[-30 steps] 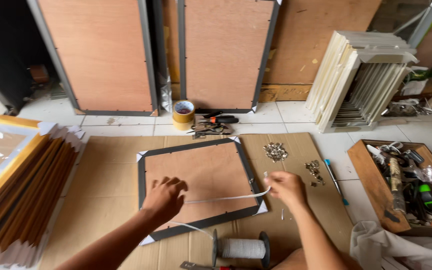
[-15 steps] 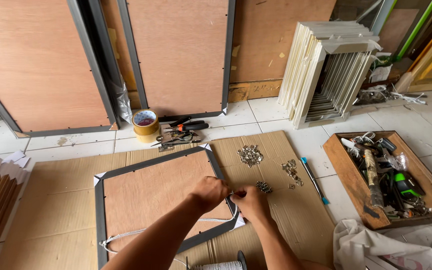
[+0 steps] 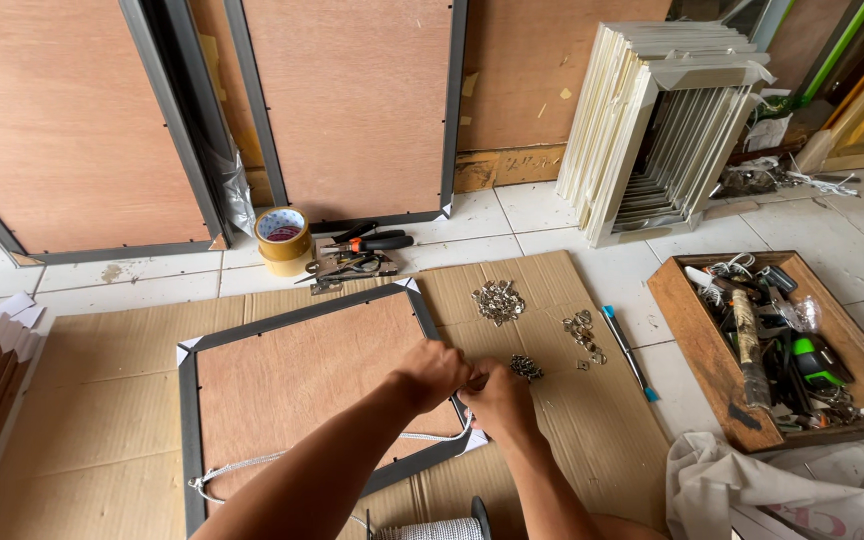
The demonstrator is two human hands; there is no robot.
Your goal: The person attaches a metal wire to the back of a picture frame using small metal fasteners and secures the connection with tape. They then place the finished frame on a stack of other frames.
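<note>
We see a broad cardboard sheet [image 3: 92,420] spread over the tiled floor, and on it a dark frame [image 3: 189,420] lying face down, its brown backing board up. Two larger frames [image 3: 352,110] of the same kind lean against the wall behind, and a stack of white frames [image 3: 642,120] leans to the right. A wooden tray [image 3: 682,320] of tools sits on the tiles at the right, with a white cloth [image 3: 752,490] below it.

Our left hand [image 3: 432,372] and right hand [image 3: 497,398] meet at the frame's right edge, touching each other. Both are curled closed, fingers pinched on something small; it seems to be the white cord [image 3: 252,462], though the knuckles hide the grip. That cord runs across the lower backing to the frame's left edge. A cord spool [image 3: 432,528] stands at the bottom edge of view.

Just beside the right hand lies a small dark pile of hardware [image 3: 526,367]; two brighter piles [image 3: 498,301] lie further up the cardboard. A tape roll [image 3: 283,240] and pliers [image 3: 377,240] rest on the tiles, and a blue pen [image 3: 628,350] lies by the cardboard's right edge.
</note>
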